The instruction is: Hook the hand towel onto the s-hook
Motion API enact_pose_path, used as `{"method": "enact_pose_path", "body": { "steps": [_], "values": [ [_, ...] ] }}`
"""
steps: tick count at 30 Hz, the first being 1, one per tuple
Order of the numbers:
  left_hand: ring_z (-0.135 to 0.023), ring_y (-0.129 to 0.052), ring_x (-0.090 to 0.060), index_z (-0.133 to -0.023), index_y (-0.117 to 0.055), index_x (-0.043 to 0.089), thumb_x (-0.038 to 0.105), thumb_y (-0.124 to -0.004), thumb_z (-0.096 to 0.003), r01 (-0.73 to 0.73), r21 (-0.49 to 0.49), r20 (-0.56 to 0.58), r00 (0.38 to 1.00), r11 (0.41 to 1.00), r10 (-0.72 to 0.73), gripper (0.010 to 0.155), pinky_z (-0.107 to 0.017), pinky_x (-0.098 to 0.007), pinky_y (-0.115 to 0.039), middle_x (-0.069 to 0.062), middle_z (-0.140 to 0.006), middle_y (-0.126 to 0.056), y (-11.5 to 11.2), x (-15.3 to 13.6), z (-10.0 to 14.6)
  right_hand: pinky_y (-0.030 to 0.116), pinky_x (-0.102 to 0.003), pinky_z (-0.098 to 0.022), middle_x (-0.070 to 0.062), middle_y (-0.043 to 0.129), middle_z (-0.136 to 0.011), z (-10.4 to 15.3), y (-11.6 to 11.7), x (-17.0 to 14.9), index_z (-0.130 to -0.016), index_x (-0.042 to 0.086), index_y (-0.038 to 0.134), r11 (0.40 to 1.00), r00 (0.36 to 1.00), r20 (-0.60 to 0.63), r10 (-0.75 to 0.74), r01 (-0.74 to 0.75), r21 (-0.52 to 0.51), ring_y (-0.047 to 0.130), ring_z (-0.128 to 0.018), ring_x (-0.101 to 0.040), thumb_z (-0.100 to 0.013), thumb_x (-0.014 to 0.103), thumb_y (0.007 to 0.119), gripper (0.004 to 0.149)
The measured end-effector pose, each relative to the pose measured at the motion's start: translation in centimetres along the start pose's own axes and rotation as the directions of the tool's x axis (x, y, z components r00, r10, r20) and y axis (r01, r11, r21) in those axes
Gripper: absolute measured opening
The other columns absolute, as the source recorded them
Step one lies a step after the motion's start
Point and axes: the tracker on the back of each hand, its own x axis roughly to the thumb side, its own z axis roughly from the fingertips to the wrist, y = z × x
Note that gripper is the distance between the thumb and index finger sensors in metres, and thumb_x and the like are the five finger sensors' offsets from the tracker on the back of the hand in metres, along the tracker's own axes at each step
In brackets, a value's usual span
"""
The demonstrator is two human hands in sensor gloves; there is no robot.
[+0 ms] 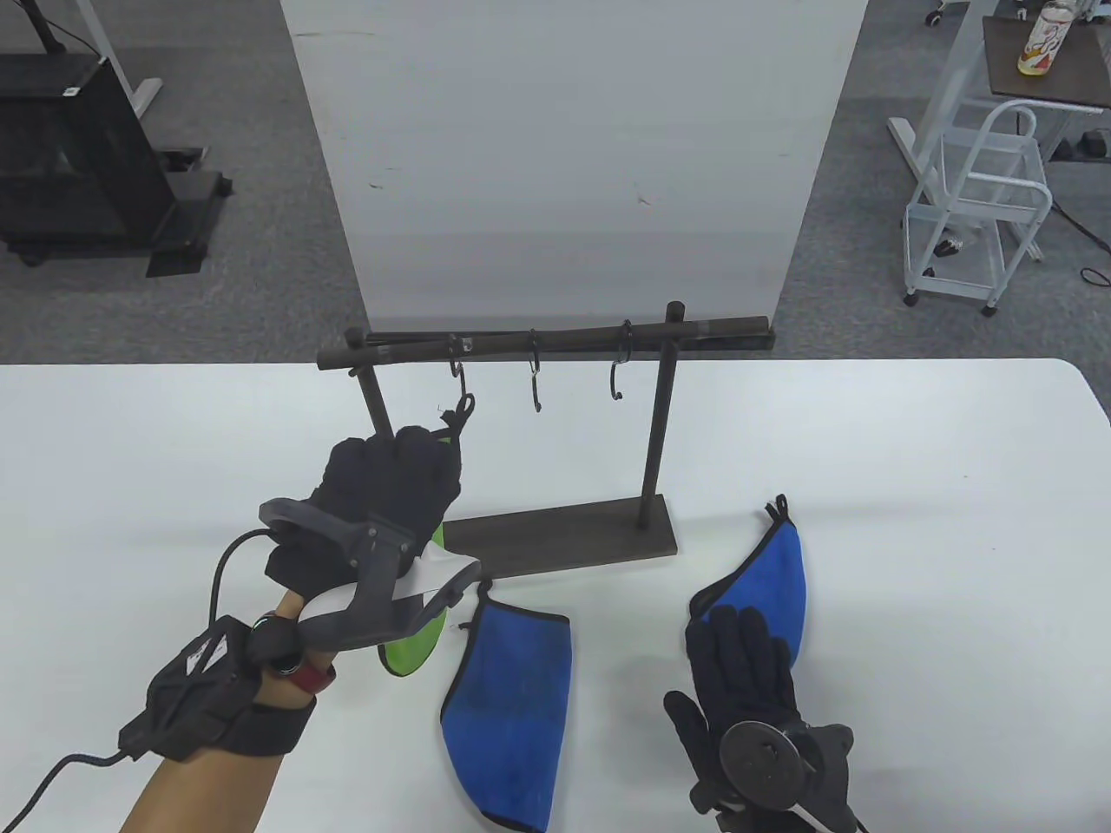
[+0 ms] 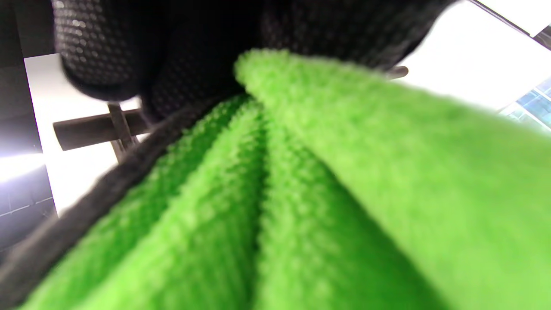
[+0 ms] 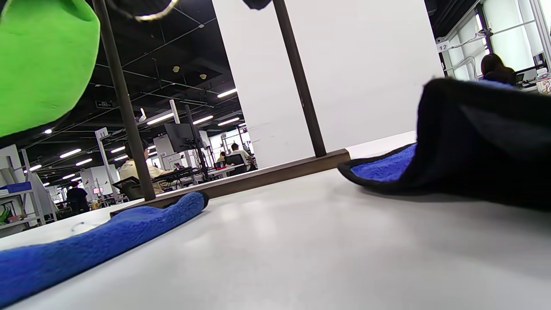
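Note:
A dark rack (image 1: 564,538) stands on the white table, with three S-hooks on its bar: left (image 1: 458,369), middle (image 1: 535,377), right (image 1: 619,369). My left hand (image 1: 391,486) grips a green hand towel (image 1: 408,655) near its top and holds it up. The towel's black loop (image 1: 462,412) sits just below the left hook. The towel fills the left wrist view (image 2: 301,193) and shows in the right wrist view (image 3: 43,60). My right hand (image 1: 742,659) rests flat on the lower end of a blue towel (image 1: 772,564), fingers spread.
A second blue towel (image 1: 512,703) lies on the table in front of the rack base; it also shows in the right wrist view (image 3: 99,241). A tall white panel (image 1: 564,156) stands behind the rack. The table's far edge (image 1: 955,363) runs behind it.

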Motion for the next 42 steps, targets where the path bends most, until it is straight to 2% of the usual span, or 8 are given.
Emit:
{"method": "enact_pose_path", "body": {
  "steps": [13, 23, 29, 35, 37, 42],
  "values": [
    [-0.052, -0.101, -0.029, -0.074, -0.089, 0.030, 0.025, -0.092, -0.0387, 0.008, -0.035, -0.015, 1.000, 0.999, -0.009, 0.036, -0.048, -0.047, -0.085, -0.005, -0.080, -0.088, -0.4, 0.0, -0.2, 0.027, -0.055, -0.073, -0.006, 0.028, -0.118, 0.1, -0.1, 0.0, -0.108, 0.023, 0.043, 1.000, 1.000, 0.004, -0.018, 0.018, 0.005, 0.018, -0.108, -0.034, -0.050, 0.056, 0.064, 0.070],
    [-0.053, -0.101, -0.029, -0.075, -0.089, 0.029, 0.025, -0.091, -0.0388, -0.029, -0.081, -0.039, 0.999, 0.996, 0.026, 0.036, -0.048, -0.047, -0.085, -0.005, -0.080, -0.087, -2.3, 0.4, -0.6, 0.027, -0.054, -0.073, -0.006, 0.028, -0.118, 0.2, 0.0, 0.0, -0.108, 0.023, 0.043, 1.000, 1.000, 0.005, -0.022, 0.022, 0.009, 0.018, -0.108, -0.034, -0.050, 0.056, 0.064, 0.070],
    [-0.057, -0.100, -0.028, -0.079, -0.086, 0.030, 0.024, -0.089, -0.0401, -0.090, -0.112, -0.080, 0.993, 0.990, 0.082, 0.040, -0.051, -0.046, -0.085, -0.004, -0.083, -0.087, -4.3, 0.3, -0.5, 0.027, -0.054, -0.073, -0.006, 0.028, -0.118, 0.2, -0.1, 0.0, -0.108, 0.023, 0.043, 1.000, 1.000, 0.004, -0.021, 0.021, 0.009, 0.018, -0.108, -0.034, -0.050, 0.056, 0.064, 0.070],
    [-0.065, -0.097, -0.029, -0.083, -0.083, 0.032, 0.027, -0.086, -0.0414, -0.111, -0.164, -0.109, 0.990, 0.980, 0.093, 0.042, -0.055, -0.048, -0.081, -0.003, -0.090, -0.084, -5.4, 0.1, 0.2, 0.027, -0.054, -0.073, -0.006, 0.028, -0.118, 0.2, -0.1, -0.1, -0.108, 0.023, 0.043, 1.000, 1.000, 0.001, -0.021, 0.021, 0.003, 0.018, -0.108, -0.034, -0.050, 0.056, 0.064, 0.070],
    [-0.071, -0.094, -0.030, -0.088, -0.080, 0.032, 0.037, -0.083, -0.0414, -0.111, -0.189, -0.118, 0.989, 0.976, 0.090, 0.047, -0.059, -0.049, -0.079, -0.004, -0.094, -0.081, -5.6, -0.2, 0.6, 0.027, -0.054, -0.073, -0.006, 0.028, -0.118, 0.2, -0.1, -0.1, -0.108, 0.023, 0.043, 1.000, 1.000, 0.000, -0.021, 0.021, 0.006, 0.018, -0.108, -0.034, -0.050, 0.056, 0.064, 0.070],
    [-0.094, -0.077, -0.036, -0.099, -0.066, 0.031, 0.053, -0.074, -0.0416, -0.185, -0.279, -0.252, 0.961, 0.942, 0.115, 0.062, -0.072, -0.058, -0.063, -0.005, -0.107, -0.067, -5.8, -1.5, 3.0, 0.027, -0.054, -0.073, -0.006, 0.028, -0.118, 0.2, -0.1, 0.1, -0.108, 0.023, 0.043, 1.000, 1.000, 0.006, -0.015, 0.015, 0.011, 0.018, -0.108, -0.034, -0.050, 0.056, 0.064, 0.070]
  ]
}}
